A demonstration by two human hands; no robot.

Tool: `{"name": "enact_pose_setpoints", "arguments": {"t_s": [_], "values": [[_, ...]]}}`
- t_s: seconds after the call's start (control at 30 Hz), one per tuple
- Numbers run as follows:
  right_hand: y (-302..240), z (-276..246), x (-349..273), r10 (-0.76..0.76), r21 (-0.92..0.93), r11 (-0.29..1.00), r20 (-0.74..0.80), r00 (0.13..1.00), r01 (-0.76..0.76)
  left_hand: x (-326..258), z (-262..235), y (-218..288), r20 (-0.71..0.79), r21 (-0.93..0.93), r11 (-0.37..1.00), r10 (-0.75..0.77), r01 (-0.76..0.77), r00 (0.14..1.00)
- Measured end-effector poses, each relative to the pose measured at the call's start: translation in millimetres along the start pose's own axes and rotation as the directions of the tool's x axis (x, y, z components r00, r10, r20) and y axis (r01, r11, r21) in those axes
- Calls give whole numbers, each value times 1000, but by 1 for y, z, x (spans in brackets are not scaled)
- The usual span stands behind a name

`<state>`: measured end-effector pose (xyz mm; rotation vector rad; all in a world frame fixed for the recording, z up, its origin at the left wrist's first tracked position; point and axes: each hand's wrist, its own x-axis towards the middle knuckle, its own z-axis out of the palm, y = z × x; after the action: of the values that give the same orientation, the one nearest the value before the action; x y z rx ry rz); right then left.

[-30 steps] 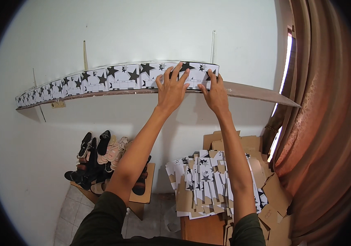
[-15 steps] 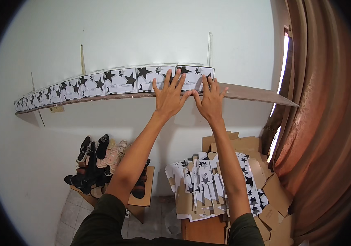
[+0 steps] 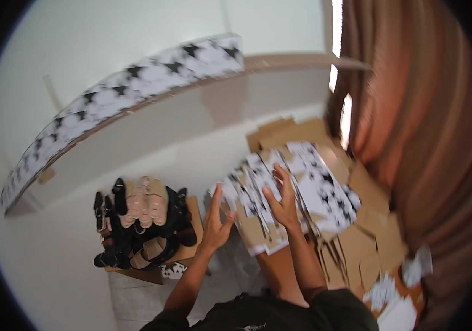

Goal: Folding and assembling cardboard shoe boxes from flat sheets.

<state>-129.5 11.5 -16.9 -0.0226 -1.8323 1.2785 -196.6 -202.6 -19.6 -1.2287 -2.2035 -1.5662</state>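
My left hand [image 3: 217, 225] is raised with its fingers stretched out and nothing in it. It hovers between the shoes and a pile of flat box blanks [image 3: 314, 190], white with black stars. Over the pile, my right hand [image 3: 284, 199] is also empty, its thumb and fingers apart. Whether it touches the blanks I cannot tell. On the wall shelf [image 3: 285, 62], a row of star-patterned boxes [image 3: 161, 74] stands side by side, away from both hands. Motion blurs the picture.
Several black and beige shoes [image 3: 145, 207] crowd a small cardboard-topped stand [image 3: 194, 220] at the left. Brown cardboard sheets [image 3: 377, 220] lie around the pile. A brown curtain [image 3: 412, 138] hangs at the right. White papers [image 3: 396, 314] lie at the lower right.
Both hands have come away from the boxes on the shelf and dropped lower, toward the flat blanks. The view has tilted downward and turned, showing more of the pile and shoes.
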Motion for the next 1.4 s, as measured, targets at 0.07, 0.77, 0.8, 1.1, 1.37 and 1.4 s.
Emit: {"name": "enact_pose_setpoints", "arguments": {"t_s": [0.07, 0.77, 0.8, 1.1, 1.37, 1.4], "values": [[12, -12, -33, 93, -9, 996, -3, 996, -93, -22, 17, -12, 72, -88, 989, -114, 120, 991], [-1, -157, -303, 463, -193, 794, -423, 779, -576, -174, 167, 9, 512, -383, 809, -217, 446, 831], [-1, -161, -309, 450, -205, 806, -397, 800, -555, -181, 169, 10, 525, -351, 818, -230, 455, 819], [-1, -173, -301, 538, -114, 783, -369, 758, -612, -188, 178, 23, 490, -224, 868, -293, 444, 821], [54, -187, -238, 466, -127, 841, -326, 822, -527, -120, 220, -4, 471, -220, 907, -223, 359, 853], [67, -188, -231, 470, -112, 841, -330, 819, -529, -109, 226, -8, 466, -248, 911, -186, 329, 865]]}}
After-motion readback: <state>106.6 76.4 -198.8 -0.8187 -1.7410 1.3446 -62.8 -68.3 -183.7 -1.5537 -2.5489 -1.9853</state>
